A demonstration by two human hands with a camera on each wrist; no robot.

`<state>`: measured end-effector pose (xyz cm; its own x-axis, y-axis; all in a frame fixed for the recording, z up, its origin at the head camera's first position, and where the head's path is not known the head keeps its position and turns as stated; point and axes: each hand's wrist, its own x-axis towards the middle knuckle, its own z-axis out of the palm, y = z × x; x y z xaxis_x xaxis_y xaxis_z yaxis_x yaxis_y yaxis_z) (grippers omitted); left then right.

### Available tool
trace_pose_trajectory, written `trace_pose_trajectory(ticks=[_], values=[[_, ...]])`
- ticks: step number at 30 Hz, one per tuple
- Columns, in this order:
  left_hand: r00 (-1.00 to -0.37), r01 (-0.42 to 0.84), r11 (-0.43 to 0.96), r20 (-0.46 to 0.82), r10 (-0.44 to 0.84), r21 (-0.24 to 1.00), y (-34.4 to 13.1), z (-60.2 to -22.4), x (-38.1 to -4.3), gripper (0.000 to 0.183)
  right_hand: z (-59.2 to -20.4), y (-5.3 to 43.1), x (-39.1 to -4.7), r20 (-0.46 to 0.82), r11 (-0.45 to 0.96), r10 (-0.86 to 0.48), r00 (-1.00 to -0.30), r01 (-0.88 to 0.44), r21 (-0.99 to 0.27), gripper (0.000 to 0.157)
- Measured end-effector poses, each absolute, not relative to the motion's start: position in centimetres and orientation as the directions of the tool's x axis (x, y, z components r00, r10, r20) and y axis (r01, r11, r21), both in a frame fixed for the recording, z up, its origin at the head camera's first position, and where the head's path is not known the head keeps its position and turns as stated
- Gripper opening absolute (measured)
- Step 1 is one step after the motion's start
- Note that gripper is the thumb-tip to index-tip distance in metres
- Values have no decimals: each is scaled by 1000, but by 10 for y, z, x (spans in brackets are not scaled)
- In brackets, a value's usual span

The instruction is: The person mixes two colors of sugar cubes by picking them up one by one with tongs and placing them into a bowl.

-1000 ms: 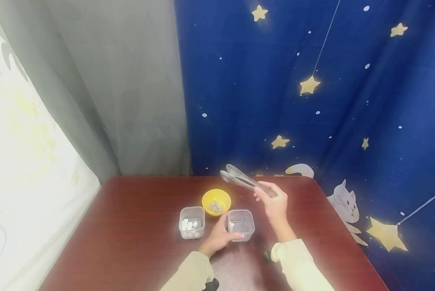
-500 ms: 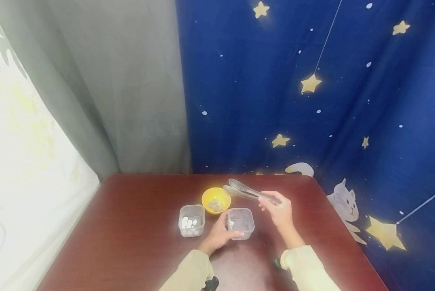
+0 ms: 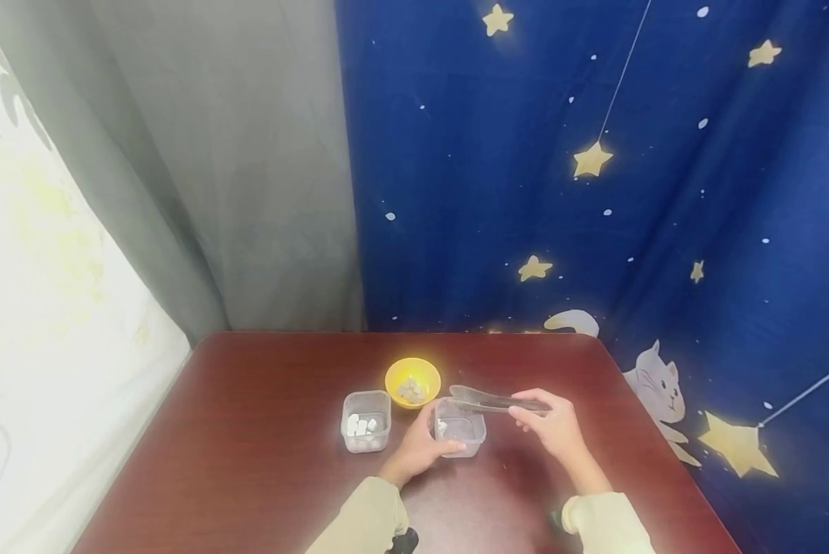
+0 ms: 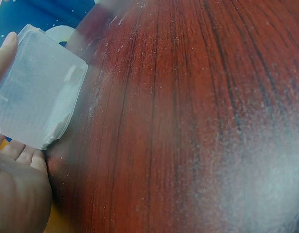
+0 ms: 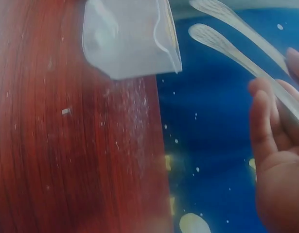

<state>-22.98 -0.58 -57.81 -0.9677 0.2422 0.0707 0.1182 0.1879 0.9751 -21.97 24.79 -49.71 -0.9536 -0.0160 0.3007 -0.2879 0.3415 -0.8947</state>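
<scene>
Our left hand (image 3: pixel 419 448) holds the near container (image 3: pixel 475 445), a clear square tub, thumb along its front wall and fingers round its left side. Our right hand (image 3: pixel 554 422) grips the metal tongs (image 3: pixel 466 395) by the closed end; their two arms stand apart, and we see nothing between the tips. In the head view the tips reach over the far rim of the near container, though we cannot tell whether they touch it. A small white piece (image 3: pixel 442 424) lies inside, by the left wall.

To the left, the second container (image 3: pixel 367 402) stands on the table (image 3: pixel 269 431) with several white lumps (image 3: pixel 361 426) in it. The yellow bowl (image 3: pixel 421 371) sits just behind, between the two tubs, holding pale greyish bits (image 3: pixel 410 391).

We judge the tongs the likeliest source of trouble. Lowered at this slant, they could catch the rim and tip the tub, which looks light and thin-walled, should our left hand loosen. Squeezing too hard with the thumb could bend the wall. The piece sits close to that wall, so wide tips may push it into the corner instead of pinching it. A careless sweep leftward could also knock the yellow bowl, standing so near.
</scene>
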Motion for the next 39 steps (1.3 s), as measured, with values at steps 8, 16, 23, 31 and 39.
trace_pose_trajectory(ticks=[8,16,23,31,39], values=[[-966,113,155,72,247,981,-9,-579,-230,83,-495,247,-228,163,462,-231,-959,-256,-849,31],[-969,93,166,51,241,982,-9,-579,-228,87,-478,236,-241,90,586,-367,-926,-306,-750,25],[-963,113,132,76,257,985,-8,-578,-228,85,-458,227,-249,43,684,-442,-896,-368,-630,19],[-959,124,105,92,269,987,-7,-542,-211,81,-445,219,-248,64,740,-506,-860,-471,-480,13],[-963,118,134,81,258,984,-4,-571,-225,84,-453,217,-245,124,760,-512,-850,-516,-396,12]])
